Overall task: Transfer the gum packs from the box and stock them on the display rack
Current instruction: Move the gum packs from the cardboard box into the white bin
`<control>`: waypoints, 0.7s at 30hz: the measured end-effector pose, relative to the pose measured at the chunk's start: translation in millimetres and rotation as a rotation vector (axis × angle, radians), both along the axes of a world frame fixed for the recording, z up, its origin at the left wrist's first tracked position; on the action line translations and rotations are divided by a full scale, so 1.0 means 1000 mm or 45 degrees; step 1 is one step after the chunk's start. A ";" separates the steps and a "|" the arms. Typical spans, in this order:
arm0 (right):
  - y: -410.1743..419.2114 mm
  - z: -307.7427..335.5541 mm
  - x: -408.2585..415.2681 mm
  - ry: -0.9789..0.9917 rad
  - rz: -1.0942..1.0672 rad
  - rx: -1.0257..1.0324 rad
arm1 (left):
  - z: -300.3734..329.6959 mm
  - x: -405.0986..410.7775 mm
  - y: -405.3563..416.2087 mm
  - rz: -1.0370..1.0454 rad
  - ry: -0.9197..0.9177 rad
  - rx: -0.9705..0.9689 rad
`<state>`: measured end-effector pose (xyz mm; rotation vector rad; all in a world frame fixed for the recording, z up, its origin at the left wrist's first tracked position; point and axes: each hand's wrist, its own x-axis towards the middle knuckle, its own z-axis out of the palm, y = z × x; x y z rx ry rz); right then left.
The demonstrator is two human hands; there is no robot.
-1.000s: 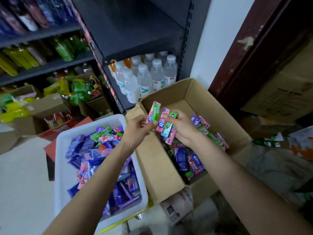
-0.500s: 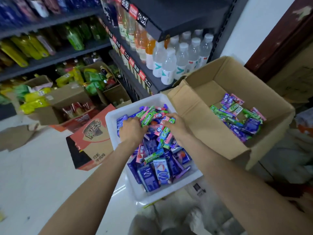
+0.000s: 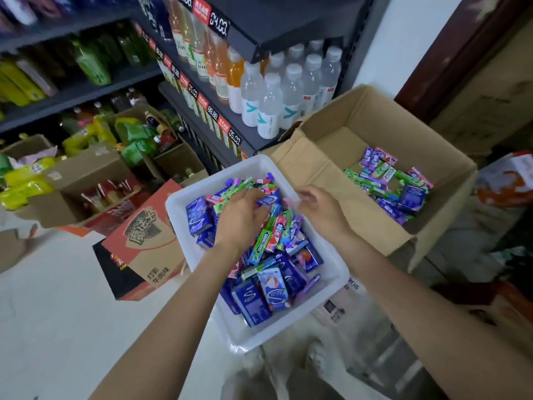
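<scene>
A white plastic bin [image 3: 332,287] in the middle holds a heap of gum packs [image 3: 271,280], mostly blue, purple and green. To its right stands an open cardboard box [image 3: 375,116] with a smaller pile of gum packs [image 3: 389,184] on its bottom. My left hand [image 3: 241,219] hovers over the far part of the bin, its relaxed fingers touching the top packs. Just above the bin's right rim is my right hand [image 3: 320,209], fingers loosely bent and holding nothing.
A dark shelf unit with water bottles [image 3: 271,111] and juice bottles stands right behind the bin and box. A red-and-brown carton [image 3: 144,243] lies left of the bin. Open cartons of snacks [image 3: 86,183] sit further left on the white floor.
Both hands carried a bunch of gum packs from the cardboard box to the white bin and let them go; the packs now lie on the heap.
</scene>
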<state>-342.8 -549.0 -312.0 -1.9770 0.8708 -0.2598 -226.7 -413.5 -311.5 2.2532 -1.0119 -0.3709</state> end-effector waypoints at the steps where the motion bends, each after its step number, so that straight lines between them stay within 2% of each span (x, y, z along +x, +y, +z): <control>1: -0.009 0.006 -0.007 -0.024 -0.042 0.013 | 0.007 -0.004 -0.008 -0.009 0.044 -0.072; 6: -0.068 0.030 -0.042 -0.148 -0.272 0.009 | 0.040 -0.031 -0.070 -0.034 0.304 -0.326; 11: -0.140 0.039 -0.076 -0.136 -0.417 -0.030 | 0.056 -0.056 -0.157 -0.040 0.404 -0.393; 15: -0.209 0.018 -0.087 -0.011 -0.451 0.144 | 0.041 -0.074 -0.238 -0.063 0.472 -0.190; 21: -0.294 -0.042 -0.088 0.240 -0.386 0.393 | -0.024 -0.087 -0.329 -0.033 0.531 0.237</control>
